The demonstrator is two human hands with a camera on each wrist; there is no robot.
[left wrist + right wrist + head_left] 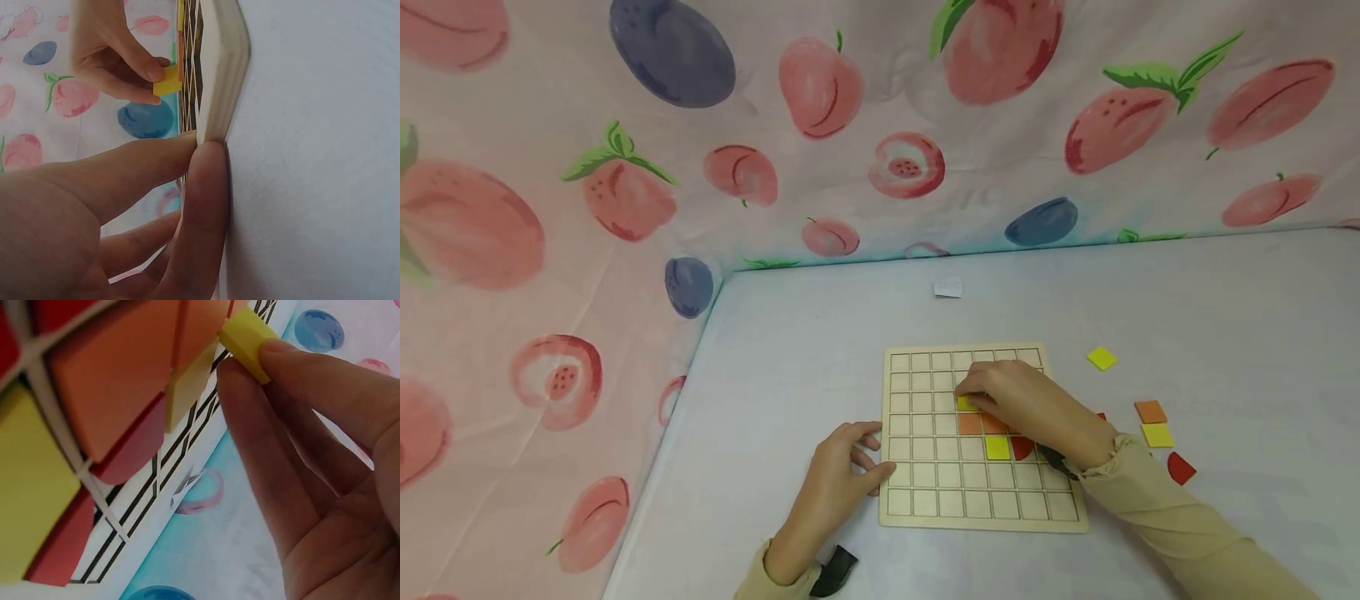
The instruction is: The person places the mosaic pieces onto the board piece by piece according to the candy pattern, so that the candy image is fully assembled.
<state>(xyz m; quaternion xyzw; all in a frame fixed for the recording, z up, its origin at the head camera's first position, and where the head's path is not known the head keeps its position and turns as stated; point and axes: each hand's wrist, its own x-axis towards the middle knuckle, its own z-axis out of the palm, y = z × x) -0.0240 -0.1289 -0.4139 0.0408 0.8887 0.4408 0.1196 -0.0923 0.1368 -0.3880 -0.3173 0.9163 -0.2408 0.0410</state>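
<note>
My right hand [1026, 408] pinches a yellow square tile [167, 81] by its edges, over the wooden grid board [925, 483] mid-cells. Looks light, stiff, smooth, so edge grip suits. Left hand [835, 483] presses flat-fingered on the board's left edge.

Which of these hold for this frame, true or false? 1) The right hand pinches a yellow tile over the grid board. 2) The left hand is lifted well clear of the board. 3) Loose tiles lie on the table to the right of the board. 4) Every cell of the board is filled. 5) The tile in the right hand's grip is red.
1) The right hand pinches a yellow tile over the grid board: true.
2) False: the left hand touches the board's left edge.
3) True: a yellow piece, an orange piece and others lie there.
4) False: most cells are empty.
5) False: it is yellow.
</note>
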